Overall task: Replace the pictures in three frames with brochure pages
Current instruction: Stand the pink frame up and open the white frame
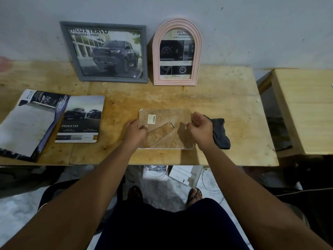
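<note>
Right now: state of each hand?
Left hand: grips the face-down frame at its left edge.
Right hand: curled at the frame's right edge; grip cannot be told.

A worn wooden table (216, 98) stands against the wall. At its back, a grey frame (115, 79) and a pink arched frame (174, 81) just to its right stand upright, leaning on the wall. An open brochure (27, 123) lies on the left, and a loose page (81, 120) touches its right side. Near the front middle a white frame (162, 114) lies face down, brown back up. A dark cloth (220, 134) lies just to its right.
</note>
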